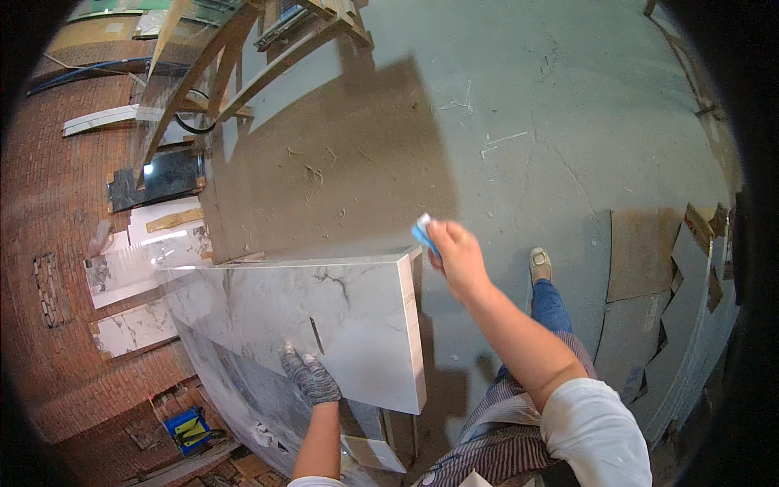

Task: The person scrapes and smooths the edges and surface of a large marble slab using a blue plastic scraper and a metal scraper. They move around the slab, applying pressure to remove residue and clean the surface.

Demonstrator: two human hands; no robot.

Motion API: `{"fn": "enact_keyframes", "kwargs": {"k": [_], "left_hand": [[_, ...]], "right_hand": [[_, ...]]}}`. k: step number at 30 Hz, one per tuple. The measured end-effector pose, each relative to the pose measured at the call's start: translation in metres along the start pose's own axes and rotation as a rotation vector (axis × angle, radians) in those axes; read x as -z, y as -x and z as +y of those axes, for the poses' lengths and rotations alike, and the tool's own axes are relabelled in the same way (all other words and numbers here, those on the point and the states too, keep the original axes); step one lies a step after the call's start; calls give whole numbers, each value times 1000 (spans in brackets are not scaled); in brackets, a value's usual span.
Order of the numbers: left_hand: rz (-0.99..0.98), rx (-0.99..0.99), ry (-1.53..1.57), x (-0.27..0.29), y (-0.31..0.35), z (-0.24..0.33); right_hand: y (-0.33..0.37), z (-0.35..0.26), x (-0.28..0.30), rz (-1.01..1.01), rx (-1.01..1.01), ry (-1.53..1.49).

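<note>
My left hand [312, 378], in a grey striped glove with pale fingertips, lies with fingers stretched out on a white marble-patterned slab [365, 325]. Just past its fingertips is a thin dark strip [316, 334] on the slab; I cannot tell if it is a tool or a slot. My bare right hand [458, 256] is raised beyond the slab's right corner, its fingers closed round a small blue-and-white thing [421, 230]. What kind of thing that is does not show clearly. The slab has a thick, pale right edge.
Boards with broken edges [649, 316] stack on the right. A wooden frame [280, 69] stands at the far left, with scraps [312, 174] on the floor ahead. Offcut panels [134, 325] lean by the brick wall [49, 211]. My shoe [540, 261] is right of the slab.
</note>
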State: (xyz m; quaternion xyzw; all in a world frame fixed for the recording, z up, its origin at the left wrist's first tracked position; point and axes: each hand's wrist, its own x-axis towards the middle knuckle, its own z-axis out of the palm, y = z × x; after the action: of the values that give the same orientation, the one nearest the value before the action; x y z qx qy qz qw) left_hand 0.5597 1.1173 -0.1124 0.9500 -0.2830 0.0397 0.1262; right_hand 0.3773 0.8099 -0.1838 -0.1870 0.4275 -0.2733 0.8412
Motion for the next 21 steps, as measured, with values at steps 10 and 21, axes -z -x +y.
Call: {"fn": "enact_keyframes", "kwargs": {"k": [10, 21], "left_hand": [[-53, 5, -59, 5, 4, -1], [-32, 24, -116, 5, 1, -11]], "right_hand": [[11, -7, 23, -188, -332, -93], [14, -33, 35, -323, -386, 70]]}}
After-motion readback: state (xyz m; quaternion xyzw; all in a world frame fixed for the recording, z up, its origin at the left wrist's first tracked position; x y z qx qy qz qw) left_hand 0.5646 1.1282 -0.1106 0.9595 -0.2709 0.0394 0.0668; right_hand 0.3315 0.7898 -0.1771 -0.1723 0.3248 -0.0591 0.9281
